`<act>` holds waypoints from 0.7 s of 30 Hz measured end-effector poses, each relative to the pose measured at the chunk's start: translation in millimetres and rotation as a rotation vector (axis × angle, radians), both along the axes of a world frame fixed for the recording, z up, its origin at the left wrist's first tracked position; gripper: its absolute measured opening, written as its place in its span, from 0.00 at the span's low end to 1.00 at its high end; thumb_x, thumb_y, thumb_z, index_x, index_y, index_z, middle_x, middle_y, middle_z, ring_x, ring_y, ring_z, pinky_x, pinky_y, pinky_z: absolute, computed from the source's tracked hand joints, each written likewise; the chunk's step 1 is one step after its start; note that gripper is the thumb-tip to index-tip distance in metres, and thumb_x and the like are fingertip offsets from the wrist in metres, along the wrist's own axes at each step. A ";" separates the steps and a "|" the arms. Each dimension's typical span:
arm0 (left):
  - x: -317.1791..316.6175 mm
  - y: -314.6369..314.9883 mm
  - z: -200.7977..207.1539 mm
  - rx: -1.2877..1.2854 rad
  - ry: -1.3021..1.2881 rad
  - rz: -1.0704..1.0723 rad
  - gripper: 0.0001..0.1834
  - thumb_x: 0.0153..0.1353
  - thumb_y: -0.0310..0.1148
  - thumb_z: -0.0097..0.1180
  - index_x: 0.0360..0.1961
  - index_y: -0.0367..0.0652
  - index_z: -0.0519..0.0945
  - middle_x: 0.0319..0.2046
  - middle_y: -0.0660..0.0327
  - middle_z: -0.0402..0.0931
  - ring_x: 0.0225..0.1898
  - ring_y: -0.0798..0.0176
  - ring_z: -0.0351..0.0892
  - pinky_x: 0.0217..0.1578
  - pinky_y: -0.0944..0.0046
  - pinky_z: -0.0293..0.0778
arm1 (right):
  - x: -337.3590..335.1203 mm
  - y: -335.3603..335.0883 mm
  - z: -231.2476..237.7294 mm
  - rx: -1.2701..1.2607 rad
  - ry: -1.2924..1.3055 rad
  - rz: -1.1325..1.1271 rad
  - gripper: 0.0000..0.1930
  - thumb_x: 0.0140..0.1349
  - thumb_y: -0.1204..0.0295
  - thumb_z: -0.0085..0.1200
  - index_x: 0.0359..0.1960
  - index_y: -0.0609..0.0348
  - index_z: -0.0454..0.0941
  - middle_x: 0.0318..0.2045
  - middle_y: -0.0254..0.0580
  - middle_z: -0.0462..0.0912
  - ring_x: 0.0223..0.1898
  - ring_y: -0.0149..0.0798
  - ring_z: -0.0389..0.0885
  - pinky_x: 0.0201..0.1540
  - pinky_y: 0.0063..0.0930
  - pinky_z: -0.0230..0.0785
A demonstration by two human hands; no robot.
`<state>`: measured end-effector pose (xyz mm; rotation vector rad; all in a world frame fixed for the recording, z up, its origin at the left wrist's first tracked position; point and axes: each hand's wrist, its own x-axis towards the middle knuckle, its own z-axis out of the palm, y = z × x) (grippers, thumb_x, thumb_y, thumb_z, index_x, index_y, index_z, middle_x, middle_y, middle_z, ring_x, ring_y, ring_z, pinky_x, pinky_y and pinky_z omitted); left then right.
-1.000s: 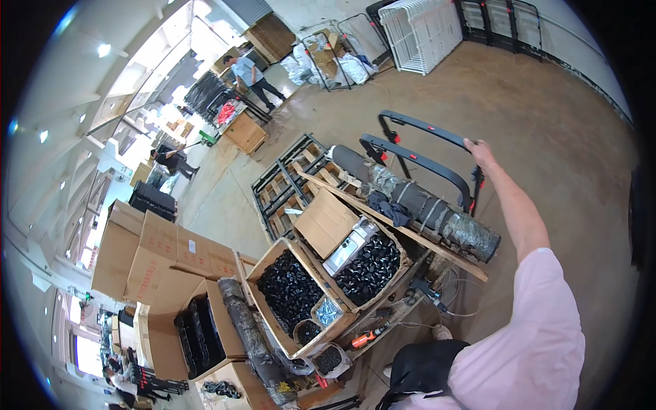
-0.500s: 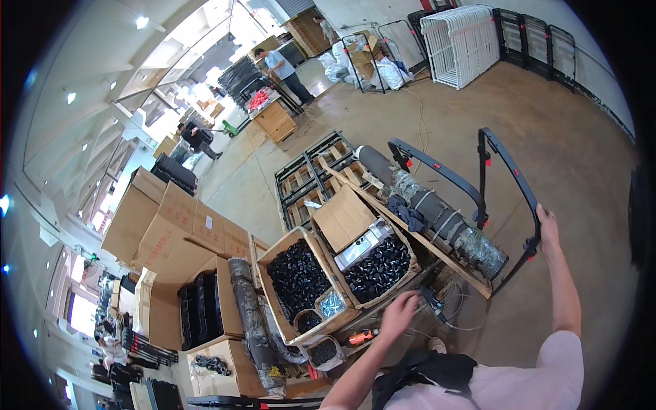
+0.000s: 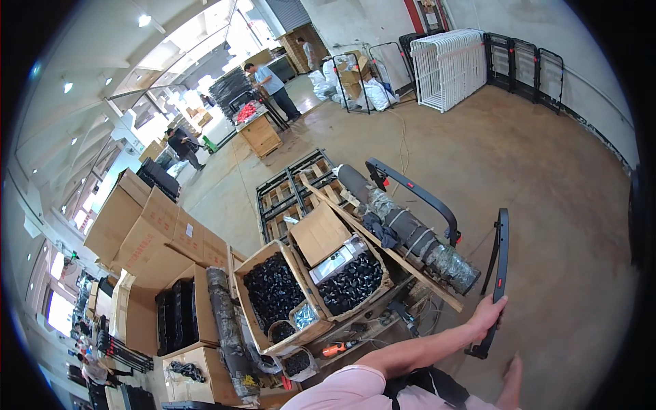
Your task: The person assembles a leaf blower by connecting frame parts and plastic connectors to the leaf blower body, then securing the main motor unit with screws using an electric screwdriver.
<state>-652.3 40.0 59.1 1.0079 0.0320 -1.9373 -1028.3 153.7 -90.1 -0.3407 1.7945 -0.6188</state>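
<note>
My left hand point(image 3: 488, 316) is closed around a black tubular frame point(image 3: 502, 263) with red buttons, held on end over the floor at the right. The left arm reaches across in front of me to it. Low at the right, my right hand point(image 3: 512, 372) hangs beside the frame's lower end, apart from it. Its fingers are too small and unclear to read. A second curved black tube point(image 3: 420, 193) with red parts leans by a thick grey wrapped roll point(image 3: 417, 232). To the left, open cartons hold small black plastic parts point(image 3: 275, 287).
An orange-handled power tool point(image 3: 339, 348) lies on the bench by the cartons. Tall cardboard boxes point(image 3: 160, 236) stand left. A pallet with black frames point(image 3: 290, 191) lies beyond. White frames point(image 3: 447, 68) line the far wall. Several people work farther off, one at a wooden crate point(image 3: 260, 135).
My left hand has swung right from over the bench and taken the black frame. The right hand has let go of it and dropped down. The frame has turned and come lower.
</note>
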 end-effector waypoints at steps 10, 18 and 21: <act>22.4 52.8 16.6 -0.092 -0.110 -0.216 0.16 0.76 0.45 0.57 0.36 0.49 0.69 0.20 0.71 0.67 0.17 0.74 0.66 0.17 0.67 0.64 | 88.2 86.3 -84.5 0.460 -0.241 0.003 0.32 0.75 0.34 0.30 0.45 0.48 0.75 0.25 0.36 0.76 0.26 0.39 0.76 0.27 0.35 0.68; 17.7 108.5 49.5 -0.254 -0.032 -0.476 0.13 0.73 0.42 0.61 0.40 0.45 0.74 0.20 0.71 0.67 0.14 0.74 0.65 0.14 0.67 0.63 | 58.6 156.6 -102.2 -0.001 -0.627 -0.438 0.24 0.75 0.40 0.38 0.42 0.44 0.75 0.31 0.31 0.75 0.30 0.34 0.76 0.33 0.32 0.73; 94.3 87.6 67.4 -0.257 -0.120 -0.473 0.15 0.72 0.42 0.64 0.44 0.43 0.75 0.17 0.71 0.69 0.13 0.74 0.66 0.14 0.68 0.62 | 62.8 158.6 -69.1 0.080 -0.502 -0.249 0.22 0.74 0.41 0.41 0.43 0.43 0.75 0.33 0.30 0.76 0.32 0.34 0.77 0.35 0.33 0.74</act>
